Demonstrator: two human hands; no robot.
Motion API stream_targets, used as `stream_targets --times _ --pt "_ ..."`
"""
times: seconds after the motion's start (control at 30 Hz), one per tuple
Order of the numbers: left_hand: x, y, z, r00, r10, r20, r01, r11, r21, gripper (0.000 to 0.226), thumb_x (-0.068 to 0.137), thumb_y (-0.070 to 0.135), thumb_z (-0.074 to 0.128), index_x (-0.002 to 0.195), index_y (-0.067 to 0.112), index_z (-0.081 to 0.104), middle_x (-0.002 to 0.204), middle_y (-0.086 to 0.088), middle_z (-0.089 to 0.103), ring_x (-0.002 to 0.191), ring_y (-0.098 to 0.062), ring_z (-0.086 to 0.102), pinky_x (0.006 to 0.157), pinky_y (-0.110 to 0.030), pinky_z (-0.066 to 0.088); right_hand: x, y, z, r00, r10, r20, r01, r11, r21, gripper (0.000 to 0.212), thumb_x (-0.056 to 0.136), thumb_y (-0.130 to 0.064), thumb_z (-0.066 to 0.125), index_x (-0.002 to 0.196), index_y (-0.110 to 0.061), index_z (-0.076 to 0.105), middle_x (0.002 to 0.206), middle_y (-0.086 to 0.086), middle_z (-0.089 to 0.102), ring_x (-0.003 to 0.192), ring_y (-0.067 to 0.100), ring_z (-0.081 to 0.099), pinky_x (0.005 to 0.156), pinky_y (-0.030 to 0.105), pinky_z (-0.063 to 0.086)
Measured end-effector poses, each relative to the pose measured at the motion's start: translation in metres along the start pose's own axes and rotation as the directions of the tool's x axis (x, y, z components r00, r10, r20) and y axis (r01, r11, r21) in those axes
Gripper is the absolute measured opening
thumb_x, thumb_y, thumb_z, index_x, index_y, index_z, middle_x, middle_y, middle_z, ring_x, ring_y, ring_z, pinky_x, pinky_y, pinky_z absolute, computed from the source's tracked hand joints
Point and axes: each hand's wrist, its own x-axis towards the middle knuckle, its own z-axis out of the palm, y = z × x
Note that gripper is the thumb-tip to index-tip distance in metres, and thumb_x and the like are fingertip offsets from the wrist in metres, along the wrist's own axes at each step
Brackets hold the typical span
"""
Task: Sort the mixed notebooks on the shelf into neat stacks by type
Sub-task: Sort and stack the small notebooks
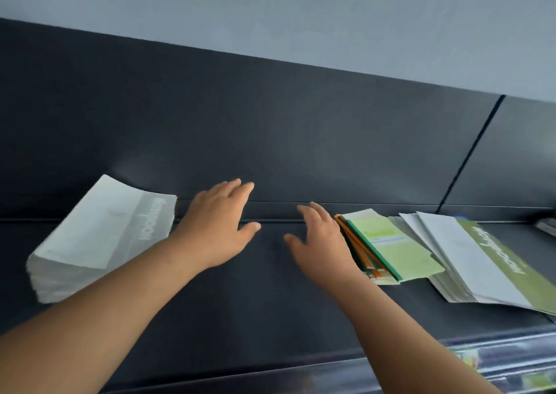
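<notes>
Head camera, looking down at a dark shelf: both my bare arms reach forward over its middle. My left hand is flat and palm down near the shelf's rear edge, fingers straight and together, thumb spread, holding nothing. My right hand lies just beside it, apart from it, also with fingers straight and relaxed and nothing in its grip. Its outer edge sits at the left side of the green notebooks, and I cannot tell whether it touches them. That small stack shows orange and green spines along its left edge.

A tall, squared stack of white notebooks lies at an angle on the shelf to the left of my left forearm. At far right, just beyond the green notebooks, a loose fanned pile of white covers with an olive-green band spreads toward the shelf's front edge. A dark back panel rises behind the shelf, under a pale wall.
</notes>
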Motion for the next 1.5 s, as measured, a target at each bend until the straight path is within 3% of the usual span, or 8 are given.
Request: stream_targets --times 0.2,0.43,0.73,0.87,1.03,1.23,1.37,1.5 --pt "0.031 0.079 0.034 0.998 -0.006 0.063 0.012 0.995 -0.095 0.071 0.094 0.046 0.051 0.153 0.022 0.019 0.16 0.0 0.018 0.147 -0.015 0.015 0.116 -0.031 0.016 0.001 0.077 -0.055 0.999 0.04 -0.031 -0.04 0.999 0.009 0.06 0.094 -0.033 0.058 0.147 -0.017 0.037 0.158 0.003 0.028 0.146 0.022 0.024 0.117 0.037 0.023" --pt "0.059 0.148 0.071 0.947 -0.219 0.233 0.292 0.888 -0.355 0.068 0.094 0.055 0.045 0.151 0.025 0.024 0.157 0.006 0.025 0.143 -0.015 0.027 0.111 -0.033 0.027 0.02 0.161 -0.102 0.988 0.156 0.02 -0.157 0.986 0.051 0.054 0.095 -0.037 0.056 0.143 -0.018 0.04 0.145 0.001 0.045 0.127 0.022 0.046 0.101 0.035 0.041" --pt "0.065 0.184 0.12 0.75 -0.419 0.511 0.659 0.532 -0.532 0.059 0.088 0.057 0.054 0.131 0.017 0.051 0.132 0.001 0.056 0.119 -0.019 0.052 0.104 -0.039 0.041 0.039 0.2 -0.084 0.913 0.235 0.334 -0.309 0.933 0.187 0.064 0.091 -0.052 0.052 0.143 -0.018 0.038 0.114 -0.005 0.053 0.107 0.021 0.058 0.089 0.034 0.047" --pt "0.066 0.191 0.12 0.748 -0.46 0.478 0.658 0.421 -0.624 0.024 0.092 0.035 0.058 0.109 0.018 0.058 0.11 0.002 0.065 0.101 -0.016 0.059 0.092 -0.036 0.046 0.039 0.197 -0.078 0.921 0.22 0.321 -0.306 0.919 0.248 0.069 0.09 -0.051 0.055 0.148 -0.02 0.032 0.116 -0.004 0.052 0.108 0.022 0.06 0.091 0.037 0.05" --pt "0.064 0.186 0.117 0.738 -0.491 0.463 0.639 0.289 -0.713 0.025 0.089 0.02 0.063 0.112 0.017 0.054 0.107 0.001 0.065 0.093 -0.011 0.058 0.075 -0.027 0.045 0.038 0.188 -0.073 0.942 0.183 0.28 -0.273 0.903 0.33 0.062 0.089 -0.045 0.061 0.142 -0.022 0.037 0.1 -0.011 0.047 0.095 0.016 0.057 0.076 0.032 0.048" --pt "0.056 0.167 0.095 0.676 -0.413 0.61 0.606 -0.16 -0.779 0.021 0.082 0.002 0.059 0.101 0.005 0.068 0.097 -0.015 0.074 0.089 -0.031 0.068 0.08 -0.04 0.053 0.035 0.163 -0.07 0.949 0.138 0.284 -0.269 0.824 0.499 0.068 0.087 -0.043 0.067 0.144 -0.03 0.034 0.113 -0.012 0.051 0.103 0.012 0.055 0.08 0.03 0.047" --pt "0.045 0.14 0.079 0.734 -0.377 0.565 0.535 -0.19 -0.823 0.035 0.077 -0.005 0.053 0.106 0.005 0.069 0.105 -0.016 0.072 0.098 -0.036 0.067 0.086 -0.042 0.052 0.033 0.139 -0.057 0.955 0.069 0.288 -0.25 0.709 0.66 0.078 0.081 -0.036 0.076 0.145 -0.033 0.031 0.121 -0.011 0.057 0.106 0.013 0.061 0.091 0.042 0.053" --pt "0.03 0.106 0.07 0.805 -0.41 0.428 0.414 -0.129 -0.901 0.07 0.048 -0.007 0.055 0.116 0.009 0.063 0.111 -0.016 0.071 0.105 -0.038 0.065 0.091 -0.045 0.051 0.038 0.115 -0.034 0.952 -0.021 0.304 -0.227 0.617 0.754 0.122 0.055 -0.042 0.088 0.151 -0.04 0.012 0.138 -0.008 0.049 0.122 0.017 0.055 0.101 0.045 0.048"
